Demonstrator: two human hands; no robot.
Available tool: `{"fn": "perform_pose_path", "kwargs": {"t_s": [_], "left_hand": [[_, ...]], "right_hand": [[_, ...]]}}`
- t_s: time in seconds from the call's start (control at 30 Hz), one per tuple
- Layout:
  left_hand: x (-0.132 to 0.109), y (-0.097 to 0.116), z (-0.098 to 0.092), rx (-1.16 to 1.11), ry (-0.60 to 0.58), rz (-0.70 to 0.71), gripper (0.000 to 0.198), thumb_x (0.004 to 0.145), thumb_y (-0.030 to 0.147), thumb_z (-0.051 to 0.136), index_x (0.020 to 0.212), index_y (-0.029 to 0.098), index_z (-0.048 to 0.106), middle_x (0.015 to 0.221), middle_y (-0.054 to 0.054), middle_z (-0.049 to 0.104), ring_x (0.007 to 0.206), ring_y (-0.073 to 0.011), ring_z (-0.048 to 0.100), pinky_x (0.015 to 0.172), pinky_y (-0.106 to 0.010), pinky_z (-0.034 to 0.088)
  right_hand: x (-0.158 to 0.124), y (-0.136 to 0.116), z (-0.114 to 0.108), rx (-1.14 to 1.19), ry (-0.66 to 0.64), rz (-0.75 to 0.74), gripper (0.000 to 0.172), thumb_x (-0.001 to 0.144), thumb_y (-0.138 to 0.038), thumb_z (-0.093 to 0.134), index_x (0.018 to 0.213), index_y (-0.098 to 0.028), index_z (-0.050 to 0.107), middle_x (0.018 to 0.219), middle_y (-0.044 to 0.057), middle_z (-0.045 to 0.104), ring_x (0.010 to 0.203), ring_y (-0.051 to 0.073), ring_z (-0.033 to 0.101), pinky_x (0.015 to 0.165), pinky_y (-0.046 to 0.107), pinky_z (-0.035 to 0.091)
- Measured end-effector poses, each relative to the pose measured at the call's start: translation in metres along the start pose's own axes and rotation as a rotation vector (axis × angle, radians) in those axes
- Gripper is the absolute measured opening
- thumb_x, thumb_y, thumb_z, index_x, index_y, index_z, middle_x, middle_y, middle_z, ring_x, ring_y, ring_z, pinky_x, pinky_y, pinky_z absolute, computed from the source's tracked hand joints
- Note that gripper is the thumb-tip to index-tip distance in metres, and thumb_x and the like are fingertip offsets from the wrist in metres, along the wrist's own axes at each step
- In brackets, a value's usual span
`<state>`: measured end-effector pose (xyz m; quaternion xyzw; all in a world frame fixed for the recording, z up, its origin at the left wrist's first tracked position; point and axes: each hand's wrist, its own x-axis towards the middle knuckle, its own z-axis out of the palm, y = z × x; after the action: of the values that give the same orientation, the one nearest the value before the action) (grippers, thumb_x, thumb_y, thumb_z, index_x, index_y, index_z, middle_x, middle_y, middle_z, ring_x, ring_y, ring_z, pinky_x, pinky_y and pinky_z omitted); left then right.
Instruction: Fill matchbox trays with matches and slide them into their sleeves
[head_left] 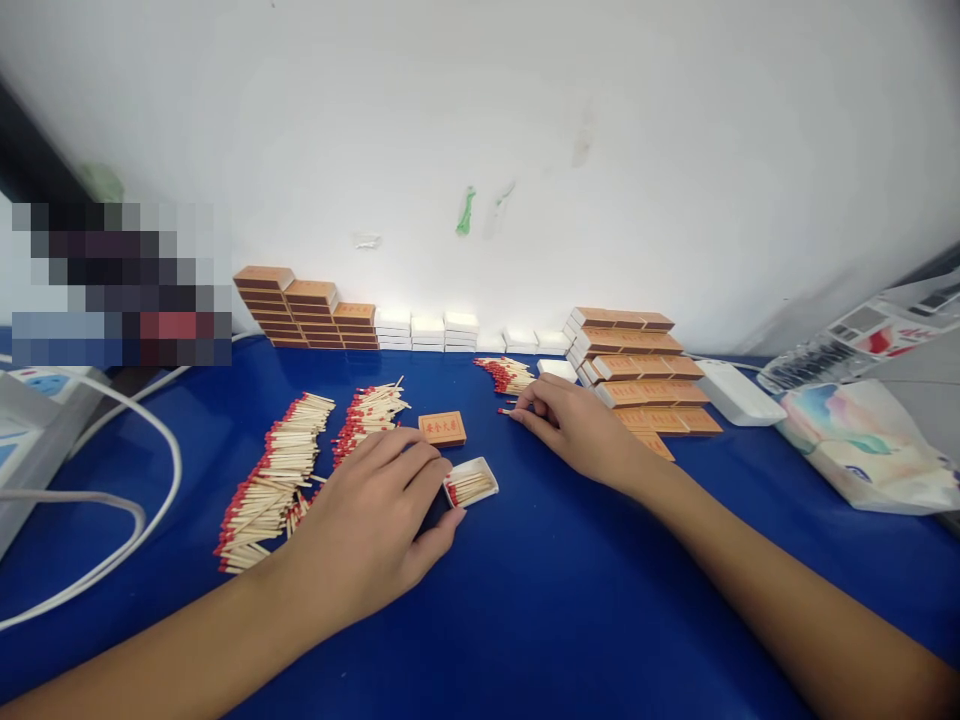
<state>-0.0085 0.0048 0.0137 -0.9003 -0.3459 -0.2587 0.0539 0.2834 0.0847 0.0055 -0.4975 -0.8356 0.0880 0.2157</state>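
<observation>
My left hand point(375, 510) has its thumb and fingers around the left end of a small white tray point(486, 480) holding red-headed matches point(466, 488). Farther right, my right hand point(566, 420) pinches a match point(504, 411) between thumb and fingertips, its red head pointing left. Just behind that hand lies a small heap of matches point(510, 374). A brown matchbox cover point(442, 429) rests flat behind the white tray. Long rows of matches point(289, 450) spread to the left of my left hand, which partly hides them.
Brown matchboxes point(307, 312) and white trays point(427, 333) are stacked along the wall. More brown boxes point(645, 368) stand behind my right hand. At the right are a white device point(739, 392), a tissue pack point(862, 445) and a plastic bottle point(855, 340). White cables point(176, 470) curve at the left.
</observation>
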Motion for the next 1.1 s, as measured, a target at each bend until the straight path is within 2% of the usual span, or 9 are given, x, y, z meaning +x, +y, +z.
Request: {"fn": "perform_pose_path", "kwargs": {"t_s": [0.1,0.23,0.37,0.5,0.73,0.93,1.1], "left_hand": [[-0.001,-0.001,0.001,0.026,0.002,-0.024,0.025,0.105,0.033,0.061,0.115,0.012,0.072,0.114,-0.014,0.077,0.114,-0.0344,0.071,0.1,-0.055,0.063],[-0.002,-0.001,0.003,0.048,0.004,-0.05,0.035,0.105,0.039,0.062,0.121,0.01,0.072,0.118,-0.016,0.077,0.117,-0.036,0.069,0.102,-0.057,0.063],[-0.001,-0.002,0.002,0.025,-0.021,-0.047,0.029,0.106,0.036,0.06,0.113,0.012,0.074,0.113,-0.015,0.077,0.116,-0.0354,0.069,0.1,-0.057,0.063],[-0.001,-0.001,0.001,0.009,-0.009,-0.041,0.025,0.105,0.034,0.062,0.108,0.013,0.074,0.11,-0.015,0.076,0.114,-0.035,0.069,0.1,-0.056,0.062],[-0.001,-0.001,0.001,0.018,-0.009,-0.036,0.025,0.105,0.033,0.062,0.106,0.012,0.075,0.107,-0.014,0.076,0.114,-0.0356,0.069,0.099,-0.057,0.062],[-0.001,0.0,0.002,0.014,-0.022,-0.036,0.027,0.106,0.034,0.06,0.106,0.012,0.075,0.106,-0.014,0.075,0.115,-0.0359,0.069,0.098,-0.058,0.063],[-0.002,-0.001,0.0,0.021,-0.032,-0.035,0.026,0.106,0.035,0.06,0.107,0.014,0.075,0.107,-0.014,0.076,0.115,-0.035,0.069,0.099,-0.057,0.063]], "right_hand": [[-0.001,-0.002,-0.002,0.014,-0.017,-0.006,0.018,0.108,-0.03,0.062,0.091,-0.023,0.06,0.09,0.003,0.062,0.074,0.019,0.058,0.068,0.032,0.042],[-0.006,-0.015,-0.003,0.08,-0.025,-0.089,0.014,0.11,-0.031,0.059,0.098,-0.024,0.062,0.096,0.004,0.063,0.079,0.02,0.06,0.071,0.032,0.045],[-0.01,-0.027,-0.005,0.072,-0.054,-0.125,0.012,0.111,-0.03,0.057,0.103,-0.024,0.063,0.101,0.006,0.065,0.085,0.021,0.063,0.073,0.033,0.047],[-0.009,-0.022,-0.015,0.065,-0.098,-0.088,0.01,0.108,-0.032,0.061,0.114,-0.025,0.066,0.107,0.007,0.066,0.085,0.021,0.064,0.074,0.034,0.051],[-0.005,-0.007,-0.035,0.185,-0.406,0.03,0.021,0.102,-0.043,0.069,0.093,-0.025,0.071,0.079,0.0,0.065,0.068,0.017,0.057,0.059,0.029,0.042],[-0.005,-0.01,-0.033,0.197,-0.383,0.051,0.024,0.103,-0.045,0.066,0.091,-0.025,0.071,0.079,-0.001,0.064,0.069,0.017,0.056,0.061,0.03,0.043],[-0.007,-0.013,-0.037,0.236,-0.455,0.04,0.019,0.099,-0.043,0.073,0.092,-0.024,0.072,0.08,0.0,0.065,0.069,0.017,0.056,0.059,0.029,0.044]]}}
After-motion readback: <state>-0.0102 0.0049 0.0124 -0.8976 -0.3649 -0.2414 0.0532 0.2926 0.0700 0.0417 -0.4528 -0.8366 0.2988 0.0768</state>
